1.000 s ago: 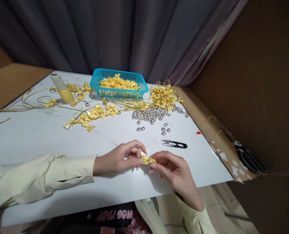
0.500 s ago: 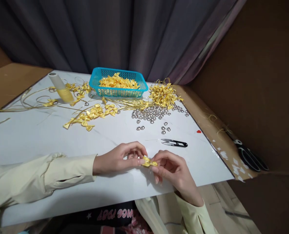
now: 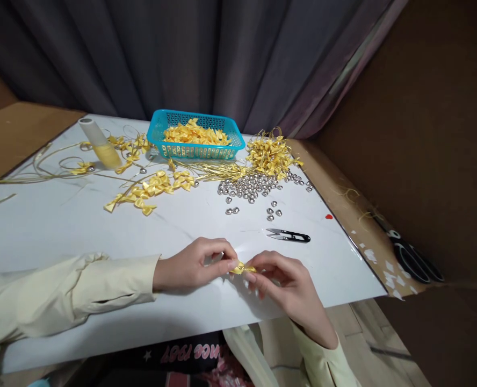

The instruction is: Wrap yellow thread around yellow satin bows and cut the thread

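Between my two hands is a small yellow ribbon bow, held just above the white tabletop near its front edge. The thumb and fingers of my left hand pinch the bow's left end. At its right end, the fingertips of my right hand are closed on it. My fingers cover part of the bow. Thread snips with black handles lie beyond my right hand. Farther back are a heap of silver beads and several loose yellow bows.
A blue plastic basket of yellow bows stands at the back, with a bundle of gold cords before it. Corded bows are piled to its right. A thread spool stands left. Black scissors lie on the right ledge.
The bow has turned slightly and moved a little to the left in my fingers. My left fingers have closed in more. Everything else on the table stays in place.
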Tool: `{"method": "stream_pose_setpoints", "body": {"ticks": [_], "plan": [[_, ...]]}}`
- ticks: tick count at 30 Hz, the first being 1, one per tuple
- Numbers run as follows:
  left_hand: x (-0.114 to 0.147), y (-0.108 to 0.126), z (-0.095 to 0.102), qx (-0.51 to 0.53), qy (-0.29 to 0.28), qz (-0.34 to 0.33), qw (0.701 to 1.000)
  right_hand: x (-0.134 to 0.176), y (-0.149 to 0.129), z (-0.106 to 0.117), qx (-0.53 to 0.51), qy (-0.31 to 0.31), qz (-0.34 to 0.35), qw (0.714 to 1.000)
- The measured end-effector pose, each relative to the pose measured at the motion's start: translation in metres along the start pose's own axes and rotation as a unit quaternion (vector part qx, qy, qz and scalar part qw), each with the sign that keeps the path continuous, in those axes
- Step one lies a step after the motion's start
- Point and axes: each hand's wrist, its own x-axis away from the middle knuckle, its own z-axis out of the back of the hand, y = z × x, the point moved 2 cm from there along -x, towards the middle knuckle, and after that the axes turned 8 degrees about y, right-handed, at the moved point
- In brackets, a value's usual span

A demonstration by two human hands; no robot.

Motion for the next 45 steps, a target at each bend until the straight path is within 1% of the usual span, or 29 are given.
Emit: {"method": "stream_pose_setpoints", "body": {"ticks": [6, 11, 16, 19, 21, 24, 26, 31, 37, 41, 45], "plan": [[0.0, 0.001, -0.001, 0.006, -0.029, 0.005, 1.0, -0.001, -0.003, 0.001, -0.008, -0.002, 0.014, 1.0], [-0.001, 0.0, -0.002, -0.004, -0.025, 0.019, 1.0, -0.001, -0.002, -0.001, -0.035, -0.017, -0.006, 0.999], [-0.001, 0.0, -0.002, 0.015, -0.032, 0.034, 0.999, -0.001, 0.0, -0.003, -0.051, -0.024, -0.018, 0.998], [-0.001, -0.001, -0.003, 0.037, -0.03, 0.06, 0.997, -0.002, 0.002, -0.002, -0.038, -0.025, -0.04, 0.998], [-0.002, -0.003, -0.003, 0.067, -0.027, 0.083, 0.994, -0.003, 0.003, 0.002, -0.003, -0.021, -0.044, 0.999], [-0.003, -0.005, -0.004, 0.105, -0.032, 0.116, 0.987, -0.004, 0.003, 0.01, 0.067, -0.004, -0.01, 0.998], [-0.004, -0.005, -0.003, 0.111, -0.036, 0.133, 0.984, -0.005, 0.001, 0.015, 0.095, 0.004, 0.013, 0.995], [-0.006, -0.005, -0.003, 0.11, -0.043, 0.15, 0.982, -0.004, -0.005, 0.021, 0.107, 0.036, 0.034, 0.993], [-0.008, -0.006, -0.003, 0.135, -0.049, 0.151, 0.978, -0.007, -0.007, 0.018, 0.102, 0.074, 0.06, 0.99], [-0.009, -0.005, 0.0, 0.155, -0.083, 0.16, 0.971, -0.012, -0.007, 0.013, 0.11, 0.103, 0.084, 0.985], [-0.011, -0.004, 0.003, 0.189, -0.105, 0.163, 0.963, -0.016, -0.011, 0.001, 0.127, 0.107, 0.117, 0.979]]}}
